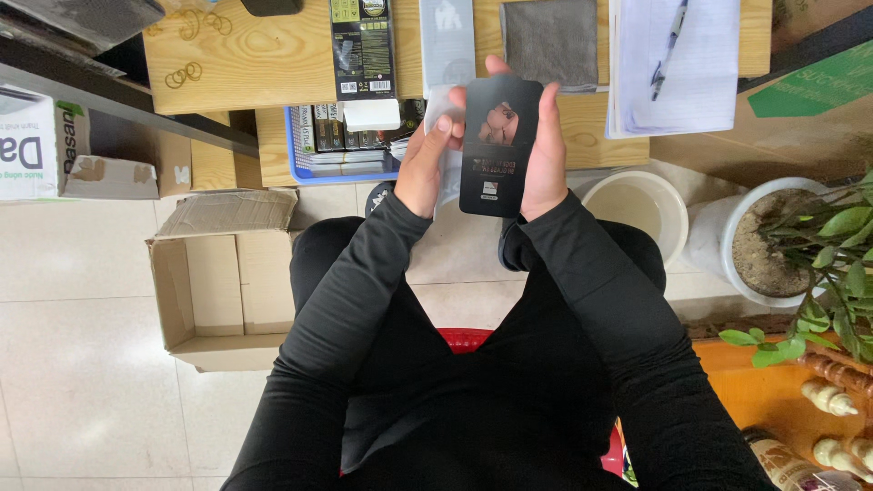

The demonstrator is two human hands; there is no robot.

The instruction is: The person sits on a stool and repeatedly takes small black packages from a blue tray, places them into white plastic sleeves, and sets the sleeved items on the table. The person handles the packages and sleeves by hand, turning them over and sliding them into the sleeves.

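1. Black flat package point(499, 145) is the thing in hand. It is held up in the air, in front of the wooden table point(273, 55) and above the person's lap.

2. Right hand point(548, 155) is curled around the right edge of the package, fingers behind it and thumb along the side. It has a firm hold.

3. Left hand point(426, 164) is partly closed. Its fingertips pinch a thin clear sleeve point(442, 114) that sits just behind the package on the left side. I cannot tell if the sleeve is on the package or coming off.

4. What could go wrong: the package is smooth and thin, and only the edges are held. It could slip and fall to the tiled floor point(82, 273) below the table.

5. The clear sleeve is soft. A hard pull could crease or tear it.

6. A white bucket point(639, 211) stands just under the table, near the right hand. A dropped package could land in it.

7. How the package looks: it is a tall, flat, dark card with rounded top corners. It has a cut-out window near the top, and the person's fingers show through it. Small printing sits lower down. It looks stiff and shiny.

8. A blue tray point(300, 164) of similar boxes sits on the table, just left of the package. An open cardboard box point(218, 282) lies on the floor, well left of it.
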